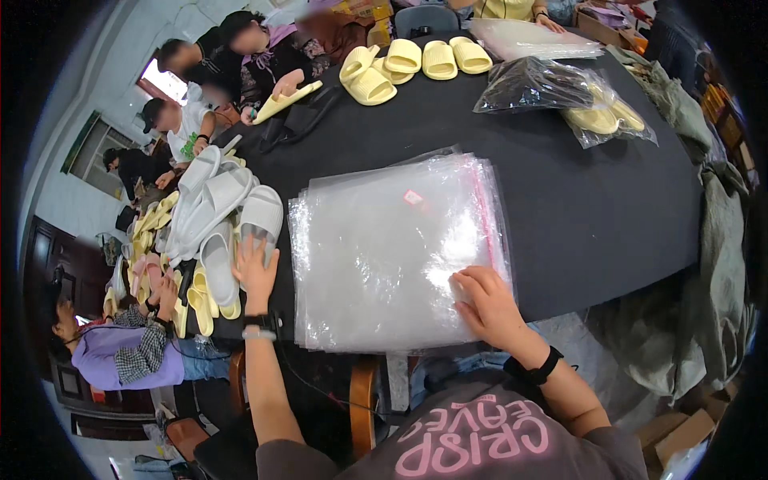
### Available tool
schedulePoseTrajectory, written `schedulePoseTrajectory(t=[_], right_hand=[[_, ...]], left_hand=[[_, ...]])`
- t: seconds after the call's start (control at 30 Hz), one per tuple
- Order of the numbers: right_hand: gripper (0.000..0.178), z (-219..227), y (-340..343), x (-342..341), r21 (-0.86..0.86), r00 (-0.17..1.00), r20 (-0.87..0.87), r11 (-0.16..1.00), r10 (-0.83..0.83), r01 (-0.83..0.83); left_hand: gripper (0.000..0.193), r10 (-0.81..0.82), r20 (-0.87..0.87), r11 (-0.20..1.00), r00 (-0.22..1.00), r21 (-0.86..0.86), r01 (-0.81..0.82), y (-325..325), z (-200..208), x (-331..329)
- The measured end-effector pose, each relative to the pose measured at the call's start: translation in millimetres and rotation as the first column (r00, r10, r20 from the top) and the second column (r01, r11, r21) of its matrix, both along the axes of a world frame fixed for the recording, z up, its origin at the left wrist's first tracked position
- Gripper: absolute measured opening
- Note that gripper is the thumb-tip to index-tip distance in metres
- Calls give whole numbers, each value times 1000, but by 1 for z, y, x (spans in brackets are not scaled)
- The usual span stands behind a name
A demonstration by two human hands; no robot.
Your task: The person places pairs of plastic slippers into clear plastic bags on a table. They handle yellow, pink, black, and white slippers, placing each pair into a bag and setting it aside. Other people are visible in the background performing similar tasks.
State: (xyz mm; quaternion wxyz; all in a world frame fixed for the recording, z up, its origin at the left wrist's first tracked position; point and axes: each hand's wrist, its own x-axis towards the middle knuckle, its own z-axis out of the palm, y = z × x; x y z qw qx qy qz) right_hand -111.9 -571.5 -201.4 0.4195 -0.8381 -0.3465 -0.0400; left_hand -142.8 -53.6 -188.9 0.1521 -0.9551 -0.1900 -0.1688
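My left hand (pixel 256 270) reaches to a grey slipper (pixel 262 213) at the near right of a slipper pile, its fingers spread over the foot opening. More grey slippers (pixel 214 200) lie heaped beside it, with pale yellow ones under and around them. In front of me is a stack of clear plastic bags (pixel 376 248) with a pink strip along the right side and a small label on top. My right hand (pixel 486 308) rests at the stack's lower right, fingers loosely bent and thumb apart, with nothing visible in them.
Yellow slippers (pixel 440 61) stand at the table's far edge. Bagged yellow slippers (pixel 596 116) lie at the far right, near another bag stack (pixel 532 38). Several people work along the left and far sides; one holds a yellow slipper (pixel 286 102). Grey-green cloth (pixel 724 240) hangs at the right.
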Motion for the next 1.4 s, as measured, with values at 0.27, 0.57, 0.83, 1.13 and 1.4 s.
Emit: schedulePoseTrajectory(t=[0.27, 0.57, 0.83, 1.13, 1.4], right_hand=[[60, 56, -27, 8, -140, 982, 179, 987, -54, 79], [63, -19, -35, 25, -204, 972, 67, 951, -225, 234], [62, -23, -27, 24, -267, 917, 249, 888, -312, 374], [63, -5, -50, 42, -232, 981, 65, 953, -184, 194], [77, 66, -136, 223, -194, 774, 507, 824, -380, 532]], left_hand=[[66, -31, 6, 84, 1000, -996, 9, -102, 12, -46], [62, -177, 113, 430, 978, -885, 180, -91, -30, -58], [65, -310, -41, 940, 950, -161, 300, -167, 19, -57], [61, -421, -48, 811, 906, -468, 352, -295, 8, -31], [64, -380, 20, 814, 925, -467, 345, -288, -26, -27]])
